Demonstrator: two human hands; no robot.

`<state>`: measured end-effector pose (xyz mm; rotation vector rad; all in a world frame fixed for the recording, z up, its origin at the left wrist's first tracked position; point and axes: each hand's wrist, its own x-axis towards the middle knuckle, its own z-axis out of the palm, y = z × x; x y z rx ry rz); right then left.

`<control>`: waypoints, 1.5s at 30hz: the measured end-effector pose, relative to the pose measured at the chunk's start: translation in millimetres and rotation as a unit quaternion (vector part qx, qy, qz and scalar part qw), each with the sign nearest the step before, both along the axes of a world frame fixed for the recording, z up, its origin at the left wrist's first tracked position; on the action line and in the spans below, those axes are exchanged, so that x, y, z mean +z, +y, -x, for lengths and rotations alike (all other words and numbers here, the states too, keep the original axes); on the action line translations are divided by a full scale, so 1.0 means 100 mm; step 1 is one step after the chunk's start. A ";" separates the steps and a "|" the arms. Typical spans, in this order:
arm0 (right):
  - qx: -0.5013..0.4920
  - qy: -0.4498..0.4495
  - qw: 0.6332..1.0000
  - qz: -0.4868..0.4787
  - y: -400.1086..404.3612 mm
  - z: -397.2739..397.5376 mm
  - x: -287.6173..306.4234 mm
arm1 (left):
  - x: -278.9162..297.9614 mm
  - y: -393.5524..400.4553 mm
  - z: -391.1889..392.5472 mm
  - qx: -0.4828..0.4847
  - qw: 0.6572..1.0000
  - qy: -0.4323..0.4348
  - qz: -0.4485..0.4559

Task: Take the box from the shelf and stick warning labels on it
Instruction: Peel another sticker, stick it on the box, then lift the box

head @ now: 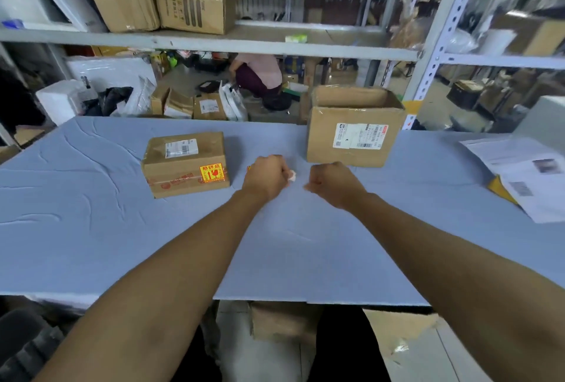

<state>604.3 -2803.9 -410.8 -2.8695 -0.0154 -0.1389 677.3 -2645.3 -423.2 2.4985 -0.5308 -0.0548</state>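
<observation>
A small taped cardboard box (186,162) sits on the blue table (91,222), left of my hands. Its front face carries a yellow and red warning label (212,173), and a white shipping label is on its top. My left hand (266,176) is closed on a small white piece, seemingly label backing (292,175), with a sliver of red and yellow showing behind it at the left. My right hand (334,181) is closed in a fist just to the right, apart from the left; nothing is visible in it.
A larger open cardboard box (354,127) with a shipping label stands at the table's far edge, right of centre. Printed papers (529,173) lie at the right edge. Shelves with cartons rise behind; a person (260,74) crouches on the floor beyond.
</observation>
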 end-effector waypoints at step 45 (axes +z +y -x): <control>0.046 0.099 0.974 -0.201 1.74 -1.18 0.10 | 0.31 2.39 -0.50 0.110 0.991 0.068 -0.012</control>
